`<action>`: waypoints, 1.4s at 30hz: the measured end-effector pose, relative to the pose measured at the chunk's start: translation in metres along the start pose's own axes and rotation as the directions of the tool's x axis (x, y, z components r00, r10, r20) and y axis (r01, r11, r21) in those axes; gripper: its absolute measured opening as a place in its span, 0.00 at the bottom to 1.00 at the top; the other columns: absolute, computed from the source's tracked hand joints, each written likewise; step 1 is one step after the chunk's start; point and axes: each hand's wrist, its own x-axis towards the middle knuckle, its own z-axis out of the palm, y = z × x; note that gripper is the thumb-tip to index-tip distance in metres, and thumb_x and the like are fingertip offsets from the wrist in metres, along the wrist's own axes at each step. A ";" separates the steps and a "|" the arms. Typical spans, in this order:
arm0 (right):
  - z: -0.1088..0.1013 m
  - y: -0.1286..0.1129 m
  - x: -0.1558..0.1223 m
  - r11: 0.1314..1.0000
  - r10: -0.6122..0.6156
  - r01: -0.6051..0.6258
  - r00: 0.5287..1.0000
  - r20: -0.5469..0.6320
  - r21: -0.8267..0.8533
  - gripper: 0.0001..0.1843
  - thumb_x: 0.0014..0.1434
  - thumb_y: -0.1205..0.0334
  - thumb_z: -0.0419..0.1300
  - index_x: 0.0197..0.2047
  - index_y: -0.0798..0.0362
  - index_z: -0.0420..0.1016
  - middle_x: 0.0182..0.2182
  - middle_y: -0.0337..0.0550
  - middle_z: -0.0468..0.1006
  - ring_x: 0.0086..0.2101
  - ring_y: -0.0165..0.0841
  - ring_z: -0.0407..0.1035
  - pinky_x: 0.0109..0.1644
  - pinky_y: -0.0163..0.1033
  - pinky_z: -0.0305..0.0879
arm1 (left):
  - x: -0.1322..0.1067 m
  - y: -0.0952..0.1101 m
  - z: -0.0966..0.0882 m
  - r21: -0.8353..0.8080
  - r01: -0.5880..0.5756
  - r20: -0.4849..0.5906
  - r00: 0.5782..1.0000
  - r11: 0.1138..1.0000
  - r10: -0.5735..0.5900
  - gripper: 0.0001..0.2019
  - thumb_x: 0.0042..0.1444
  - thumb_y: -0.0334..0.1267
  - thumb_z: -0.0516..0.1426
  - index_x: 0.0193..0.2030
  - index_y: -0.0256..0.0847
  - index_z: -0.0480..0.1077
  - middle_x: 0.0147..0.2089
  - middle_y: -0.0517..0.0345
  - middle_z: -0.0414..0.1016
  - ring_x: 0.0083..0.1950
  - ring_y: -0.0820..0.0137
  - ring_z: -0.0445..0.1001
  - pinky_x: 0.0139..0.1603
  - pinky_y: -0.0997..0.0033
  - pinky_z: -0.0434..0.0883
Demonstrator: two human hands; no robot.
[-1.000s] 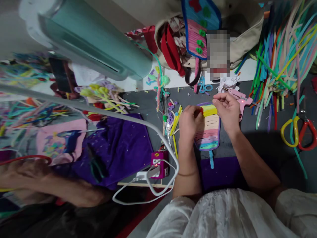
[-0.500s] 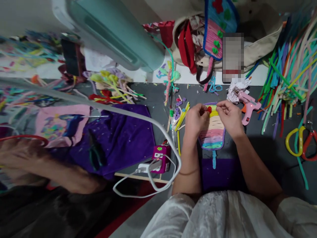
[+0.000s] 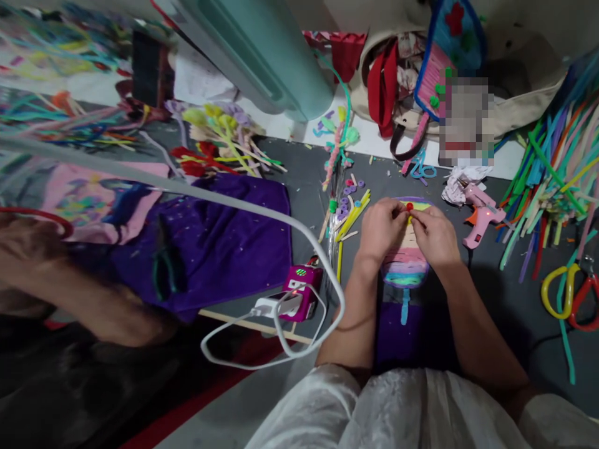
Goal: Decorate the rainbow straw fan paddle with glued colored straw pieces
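A popsicle-shaped piece made of striped pipe cleaners (image 3: 406,257), edged in purple, lies in front of me, its light-blue stick (image 3: 405,307) pointing towards me. Above its upper half, my left hand (image 3: 384,226) pinches a small round red pipe-cleaner piece (image 3: 410,206). My right hand (image 3: 435,232) meets it there, fingers closed around a yellow pipe cleaner (image 3: 410,219) that is mostly hidden by the fingertips. To the right of my right hand rests a pink glue gun (image 3: 484,212) beside crumpled white paper (image 3: 463,182).
Yellow-and-red-handled scissors (image 3: 568,293) and bundled pipe cleaners (image 3: 547,193) lie right. Small purple coils (image 3: 345,202) and yellow strips (image 3: 353,217) are left of the popsicle. A white cable (image 3: 299,226) crosses over a purple cloth (image 3: 243,249) with pliers (image 3: 166,265). A co-worker's arm (image 3: 93,293) is far left.
My hands have come together, so the gap between their fingertips has closed around the red piece and yellow pipe cleaner. The camera view has turned slightly; the co-worker's arm sits further left.
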 end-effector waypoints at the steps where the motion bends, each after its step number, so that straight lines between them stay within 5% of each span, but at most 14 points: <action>1: 0.001 0.000 0.000 1.000 -0.006 0.006 1.000 -0.005 -0.003 0.20 0.67 0.64 0.53 0.53 0.51 0.84 0.39 0.50 0.79 0.39 0.40 0.74 0.45 0.43 0.70 | 0.000 0.001 0.000 0.000 0.004 0.000 1.000 1.000 -0.004 0.06 0.58 0.33 0.59 0.33 0.41 0.77 0.38 0.53 0.80 0.40 0.64 0.76 0.43 0.66 0.69; 22: 0.002 -0.003 0.001 1.000 -0.016 0.016 0.999 -0.048 0.007 0.23 0.69 0.64 0.49 0.60 0.55 0.78 0.48 0.56 0.80 0.48 0.44 0.74 0.54 0.47 0.71 | 0.000 0.005 0.005 0.072 0.020 -0.064 0.998 0.997 -0.015 0.08 0.62 0.35 0.57 0.35 0.42 0.78 0.37 0.52 0.78 0.39 0.63 0.74 0.40 0.65 0.66; 42: 0.001 -0.007 0.002 0.987 0.035 -0.023 0.997 0.069 -0.156 0.22 0.69 0.62 0.51 0.60 0.55 0.78 0.47 0.56 0.80 0.44 0.45 0.75 0.47 0.45 0.71 | 0.003 0.000 0.004 -0.025 0.025 -0.073 0.997 0.999 -0.027 0.04 0.57 0.30 0.59 0.35 0.41 0.76 0.37 0.54 0.79 0.38 0.65 0.73 0.40 0.66 0.66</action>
